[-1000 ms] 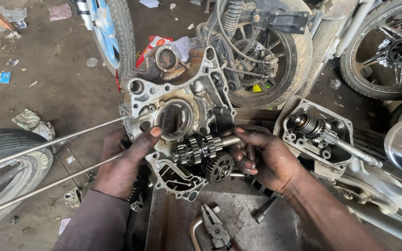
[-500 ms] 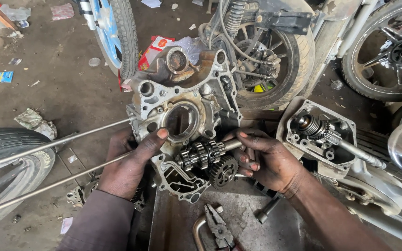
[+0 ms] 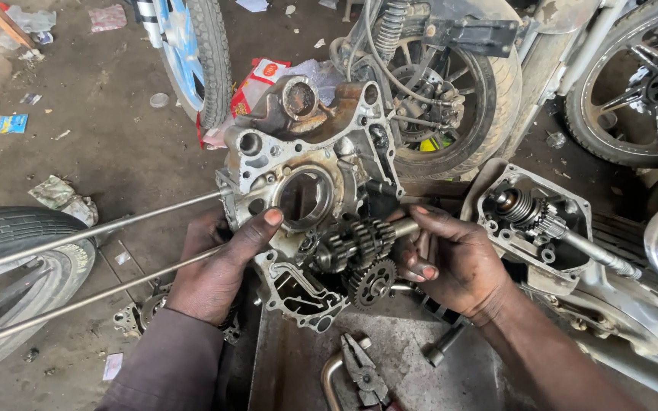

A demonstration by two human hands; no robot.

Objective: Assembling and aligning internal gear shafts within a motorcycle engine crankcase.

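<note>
A grey metal engine crankcase half (image 3: pixel 310 164) stands upright in the middle, greasy, with a large round bore. My left hand (image 3: pixel 218 262) grips its left side, thumb resting beside the bore. A dark gear cluster on a shaft (image 3: pixel 356 242) sticks out of the case's lower right. My right hand (image 3: pixel 451 259) is closed on the end of that shaft. A smaller gear (image 3: pixel 371 283) sits just below the cluster. Two long metal rods (image 3: pixel 93 228) run from the case out to the left.
Pliers (image 3: pixel 363 369) lie on the metal plate (image 3: pixel 413 358) below the case. A second case half with a gear shaft (image 3: pixel 531 213) lies to the right. Motorcycle wheels (image 3: pixel 451 91) stand behind, a tyre (image 3: pixel 20 255) lies at the left, litter dots the floor.
The crankcase has tilted up and sits higher in view. Both hands kept their hold, the right hand shifting slightly right along the gear shaft.
</note>
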